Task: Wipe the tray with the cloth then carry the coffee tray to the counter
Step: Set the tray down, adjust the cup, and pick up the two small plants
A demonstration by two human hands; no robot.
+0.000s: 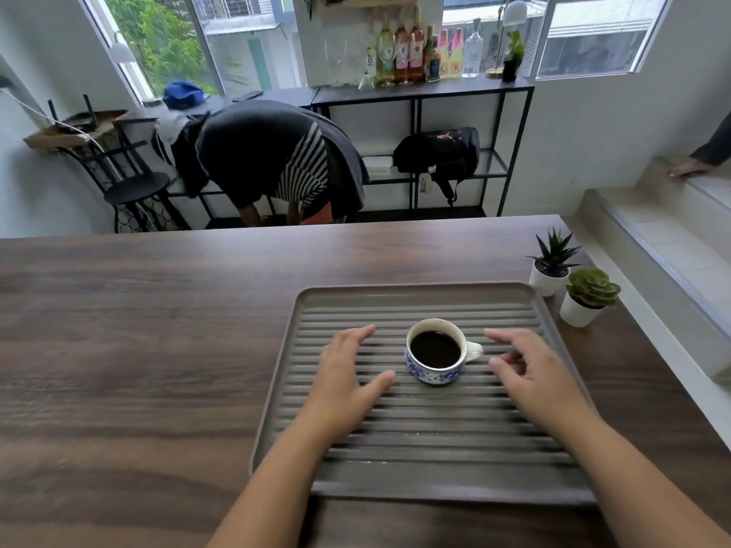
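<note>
Dark wood table (138, 330) by bright windows, grey ridged tray (415, 296) on it, cup (435, 355) of black coffee in the tray's middle, left hand (344, 373) and right hand (542, 373) spread wide either side of the cup, holding nothing, 2 small potted plants (573, 282) beside the tray.

The table (138, 330) is dark wood-grain with a smooth, faintly sheened finish. On it the ribbed tray (415, 294) looks matt grey-brown, while the cup (433, 371) is glossy glazed ceramic, blue-patterned.

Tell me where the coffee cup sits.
The blue-and-white coffee cup stands mid-tray on the grey ridged tray, between the open left hand and right hand.
</note>
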